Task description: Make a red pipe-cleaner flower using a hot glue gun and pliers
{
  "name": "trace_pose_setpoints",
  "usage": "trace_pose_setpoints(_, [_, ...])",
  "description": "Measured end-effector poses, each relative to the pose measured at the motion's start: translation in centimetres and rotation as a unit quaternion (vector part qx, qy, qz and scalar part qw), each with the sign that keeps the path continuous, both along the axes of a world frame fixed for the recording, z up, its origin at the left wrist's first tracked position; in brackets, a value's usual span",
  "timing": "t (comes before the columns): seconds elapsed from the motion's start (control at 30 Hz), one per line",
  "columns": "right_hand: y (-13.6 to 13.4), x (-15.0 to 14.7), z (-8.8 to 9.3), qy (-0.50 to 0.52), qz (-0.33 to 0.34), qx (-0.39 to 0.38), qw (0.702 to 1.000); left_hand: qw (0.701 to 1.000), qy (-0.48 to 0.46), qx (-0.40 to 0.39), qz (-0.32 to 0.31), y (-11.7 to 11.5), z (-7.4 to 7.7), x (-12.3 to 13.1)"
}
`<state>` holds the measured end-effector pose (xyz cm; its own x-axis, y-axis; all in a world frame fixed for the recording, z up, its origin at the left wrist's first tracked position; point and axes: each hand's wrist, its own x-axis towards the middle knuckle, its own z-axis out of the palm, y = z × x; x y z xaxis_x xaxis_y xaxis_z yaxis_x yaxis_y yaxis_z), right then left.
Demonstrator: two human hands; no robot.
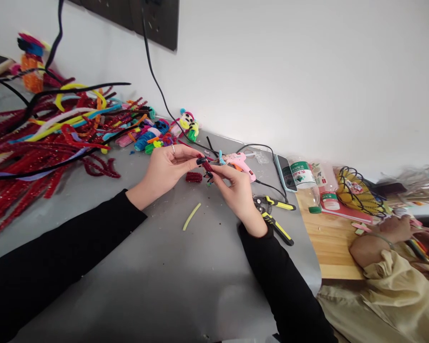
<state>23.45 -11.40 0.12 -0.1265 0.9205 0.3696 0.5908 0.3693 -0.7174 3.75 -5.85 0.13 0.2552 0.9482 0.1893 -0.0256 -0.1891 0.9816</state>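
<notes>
Both hands meet over the middle of the grey table (157, 267). My left hand (168, 164) pinches one end of a dark red pipe cleaner piece (207, 166) between thumb and finger. The other end is gripped by the fingertips of my right hand (236, 190). Just below them lies a coiled red pipe cleaner bundle (193, 177) on the table. A short pale green pipe cleaner (191, 216) rests nearer to me. Behind my right hand is a pink hot glue gun (241, 164), partly covered by that hand.
Yellow-and-black wire strippers (277, 219) lie right of my right wrist, near a phone (285, 172). Loose pipe cleaners (67, 138) spread across the left, with small pipe cleaner figures (157, 133) by the wall. Plastic bottles (303, 178) and a co-worker's arm (375, 238) are at right.
</notes>
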Motion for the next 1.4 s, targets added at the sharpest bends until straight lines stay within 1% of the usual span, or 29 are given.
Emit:
trace_pose_setpoints(0.2, [0.1, 0.1, -0.1, -0.007, -0.004, 0.002, 1.000, 0.999, 0.007, 0.015, -0.035, -0.1, 0.5, 0.0])
trace_pose_setpoints(0.27, [0.1, 0.1, -0.1, -0.006, -0.002, 0.004, 1.000, 0.999, 0.006, 0.020, -0.037, -0.1, 0.7, -0.1])
trace_pose_setpoints(0.43, [0.0, 0.0, -0.2, -0.008, 0.012, -0.005, 1.000, 1.000, 0.014, 0.023, 0.007, 0.1, 0.4, -0.2])
trace_pose_setpoints(0.53, [0.0, -0.2, -0.2, 0.009, 0.016, -0.019, 1.000, 0.999, 0.022, 0.023, 0.024, 0.2, 0.2, -0.2])
trace_pose_setpoints(0.73, [-0.2, -0.5, 0.3, 0.094, 0.008, -0.042, 0.995, 0.998, 0.039, -0.002, 0.052, 0.5, 0.1, -0.5])
trace_pose_setpoints(0.83, [-0.1, -0.5, 0.3, 0.135, 0.008, -0.042, 0.990, 0.996, 0.077, 0.003, 0.045, 0.7, 0.2, -0.6])
trace_pose_setpoints(0.9, [0.0, -0.4, 0.2, 0.156, -0.006, -0.047, 0.987, 0.992, 0.112, 0.043, 0.033, 0.7, 0.2, -0.6])
trace_pose_setpoints(0.97, [0.2, -0.3, 0.1, 0.173, -0.027, -0.056, 0.983, 0.981, 0.154, 0.120, 0.015, 0.7, 0.2, -0.7])
trace_pose_setpoints(1.07, [0.3, -0.1, 0.0, 0.198, -0.039, -0.071, 0.977, 0.944, 0.213, 0.250, -0.016, 0.9, -0.2, -0.8])
trace_pose_setpoints(1.13, [0.2, -0.1, 0.0, 0.215, -0.029, -0.077, 0.973, 0.926, 0.227, 0.299, -0.032, 1.0, -0.6, -0.9])
trace_pose_setpoints(1.2, [0.2, -0.1, 0.0, 0.221, -0.015, -0.080, 0.972, 0.922, 0.224, 0.314, -0.043, 1.1, -1.0, -0.9])
trace_pose_setpoints(1.27, [0.2, -0.2, 0.0, 0.224, -0.006, -0.081, 0.971, 0.924, 0.214, 0.313, -0.047, 1.0, -1.1, -0.9])
trace_pose_setpoints(1.4, [0.3, -0.2, -0.2, 0.229, -0.008, -0.081, 0.970, 0.932, 0.209, 0.293, -0.037, 0.9, -0.8, -0.8])
